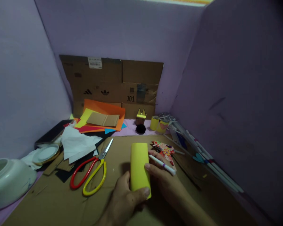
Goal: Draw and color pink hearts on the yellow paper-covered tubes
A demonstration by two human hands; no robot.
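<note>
A yellow paper-covered roll stands in front of me, its long side running away from my body. My left hand is closed around its near end, with the thumb lying across the lower right corner. On the roll's right side, the thumb of my right hand presses against the edge. That same hand also holds a white marker pen with a purple band, slanting between thumb and fingers. Scissors with one red and one yellow handle lie to the left. Beyond my right hand is floral-patterned paper.
A white ceramic bowl stands at the left, near white paper pieces. Orange paper leans by a cardboard panel at the back. Small yellow rolls and a cat-eared box stand there. Long white sticks line the right wall.
</note>
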